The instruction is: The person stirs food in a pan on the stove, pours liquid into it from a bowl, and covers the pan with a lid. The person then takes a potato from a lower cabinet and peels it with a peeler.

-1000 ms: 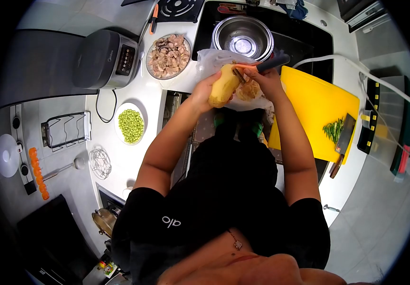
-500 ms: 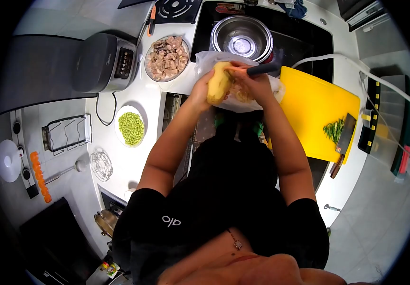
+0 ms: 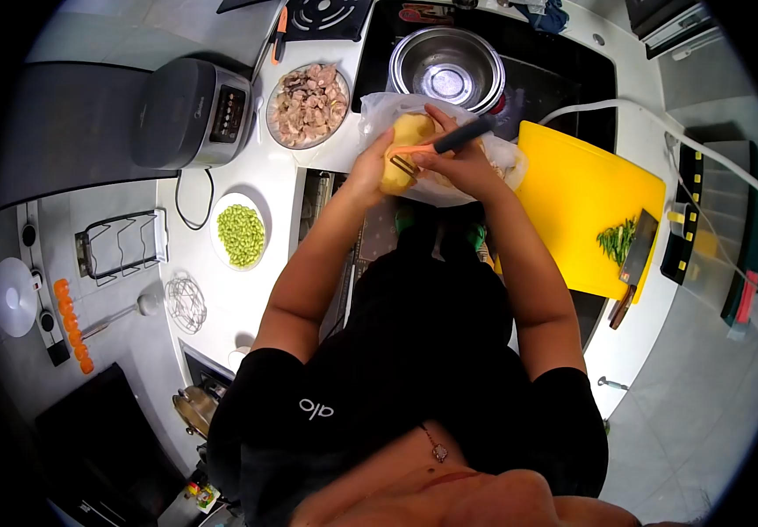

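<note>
A pale yellow potato [image 3: 411,132] is in my left hand [image 3: 368,167], whose fingers wrap its left side. My right hand [image 3: 468,169] is closed on a peeler [image 3: 462,135] with a dark handle and an orange head. The peeler's metal blade lies against the lower part of the potato. Under both hands is a whitish plastic bag [image 3: 379,107], spread at the counter's front edge, with peelings partly hidden by my right hand.
A steel bowl [image 3: 489,77] stands behind the bag. To the right lies a yellow cutting board [image 3: 563,202] with chopped greens [image 3: 616,240] and a cleaver [image 3: 639,250]. On the left are a plate of meat pieces [image 3: 308,105], green beans [image 3: 240,235] and a grey cooker [image 3: 177,114].
The peeler has moved from the potato's upper right side down across its lower front, along with my right hand. My left hand still holds the potato, nearly in place.
</note>
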### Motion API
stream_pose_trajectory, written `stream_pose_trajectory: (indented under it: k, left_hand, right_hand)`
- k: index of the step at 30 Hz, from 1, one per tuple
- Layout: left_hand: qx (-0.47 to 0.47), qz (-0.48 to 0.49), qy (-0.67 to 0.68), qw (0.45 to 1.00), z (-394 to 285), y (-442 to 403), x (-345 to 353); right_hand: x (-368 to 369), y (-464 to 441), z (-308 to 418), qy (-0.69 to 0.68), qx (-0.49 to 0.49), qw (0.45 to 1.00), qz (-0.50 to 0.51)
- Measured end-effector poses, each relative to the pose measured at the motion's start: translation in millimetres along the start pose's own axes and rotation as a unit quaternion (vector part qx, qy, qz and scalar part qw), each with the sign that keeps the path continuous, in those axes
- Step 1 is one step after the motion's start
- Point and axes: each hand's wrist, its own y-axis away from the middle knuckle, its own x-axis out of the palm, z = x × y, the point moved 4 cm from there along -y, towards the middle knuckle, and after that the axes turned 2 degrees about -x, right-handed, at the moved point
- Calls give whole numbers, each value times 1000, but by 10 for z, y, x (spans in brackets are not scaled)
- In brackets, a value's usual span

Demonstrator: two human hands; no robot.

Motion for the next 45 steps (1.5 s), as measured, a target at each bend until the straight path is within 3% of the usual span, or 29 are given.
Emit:
stream_pose_trajectory:
  k: [5,14,17,20,23,28,32,35,38,41,45]
  left_hand:
    - [25,41,-57,997,-19,67,35]
    - [-11,112,-14,994,-33,131,42]
    - [12,127,30,991,-50,91,0]
    - [17,46,-35,998,-83,40,-53]
    - [5,41,-58,997,-85,83,19]
    - [4,63,7,998,-82,82,-90]
    - [31,73,74,994,-160,122,-98]
    - [42,93,85,991,-167,120,-77]
    - [42,102,82,991,-157,70,-74]
    - [19,114,86,990,-140,106,51]
    - [29,134,85,987,-120,24,127]
  right_hand:
    - [-233,-101,-221,-44,18,998,-28]
    - [-529,-136,-243,-161,110,973,-120]
    - [-614,-152,-272,-31,30,991,-130]
    - [-440,-117,-145,-117,-3,985,-126]
    - [-215,-131,-117,-114,2,992,-52]
    - [-554,-94,-289,-75,14,987,-141]
    - [-618,-21,-344,176,50,981,-59]
    - [-539,46,-288,186,-46,976,-101]
    - [-219,124,82,45,-16,998,-33]
    - [-120,95,82,68,-56,996,-8]
    - [51,107,91,32,-18,998,55]
